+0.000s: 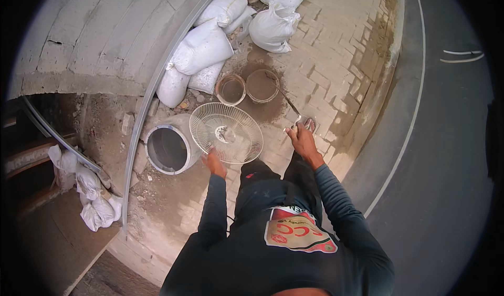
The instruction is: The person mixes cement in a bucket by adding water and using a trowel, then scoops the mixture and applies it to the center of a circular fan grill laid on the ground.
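Observation:
A round white wire fan guard [226, 132] is held flat in front of me, above the paving. My left hand [214, 164] grips its near rim. My right hand [301, 137] is shut on the pale handle of a long-handled tool [288, 102]. The tool's thin shaft runs up and to the left into a round pan of grey-brown powder [262, 85]. A second, smaller round bucket [231, 89] with similar contents stands just left of that pan. A pale plastic drum [169, 147] lies on its side, open mouth toward me, beside my left hand.
Several white filled sacks [202, 49] are piled by a curved metal rail [157, 80] and a concrete wall [100, 33]. More sacks [273, 23] lie farther off. Brick paving [336, 54] borders an asphalt road [446, 138] on the right. Small white bags [89, 196] sit lower left.

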Tool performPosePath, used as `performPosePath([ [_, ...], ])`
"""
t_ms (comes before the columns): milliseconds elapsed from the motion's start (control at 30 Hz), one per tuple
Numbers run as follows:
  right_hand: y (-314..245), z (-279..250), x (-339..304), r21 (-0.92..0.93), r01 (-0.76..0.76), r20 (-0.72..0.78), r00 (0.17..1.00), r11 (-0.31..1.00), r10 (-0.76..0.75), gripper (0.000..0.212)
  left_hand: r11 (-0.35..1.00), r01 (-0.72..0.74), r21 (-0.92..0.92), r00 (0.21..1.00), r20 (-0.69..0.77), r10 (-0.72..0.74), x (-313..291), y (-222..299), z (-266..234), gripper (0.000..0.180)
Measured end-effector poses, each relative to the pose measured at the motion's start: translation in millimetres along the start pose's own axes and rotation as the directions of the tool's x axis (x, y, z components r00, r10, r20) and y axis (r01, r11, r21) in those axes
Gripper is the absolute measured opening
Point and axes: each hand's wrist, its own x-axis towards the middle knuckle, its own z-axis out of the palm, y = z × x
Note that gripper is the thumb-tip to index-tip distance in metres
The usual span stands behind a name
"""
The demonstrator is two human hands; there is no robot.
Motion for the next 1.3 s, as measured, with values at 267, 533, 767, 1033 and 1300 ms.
performPosePath([
  [267,86.9,4.2,260.1,-0.259,0.384,0.216,0.917,0.886,-0.334,0.043,0.987,-0.032,-0.158,0.902,-0.43,-0.039,-85.6,-61.5,79.1,0.056],
  [533,125.3,88.6,449.4,-0.222,0.385,0.486,0.84,0.896,-0.24,0.042,0.854,-0.058,-0.517,0.821,-0.511,-0.254,-84.3,-233.5,179.8,0.029],
  [767,187.8,181.5,580.0,-0.258,0.495,0.323,0.853,0.83,-0.409,0.044,0.76,0.057,-0.647,0.787,-0.44,-0.433,-12.2,-355.1,265.9,0.023],
  [1033,238.6,232.9,570.0,-0.347,0.507,0.441,0.831,0.789,-0.34,0.047,0.772,0.132,-0.622,0.66,-0.526,-0.537,-37.2,-402.3,252.8,0.045],
  [1300,194.3,163.9,567.1,-0.545,0.528,0.525,0.821,0.651,-0.227,0.047,0.8,0.122,-0.587,0.695,-0.525,-0.491,-32.9,-393.6,262.4,0.059],
])
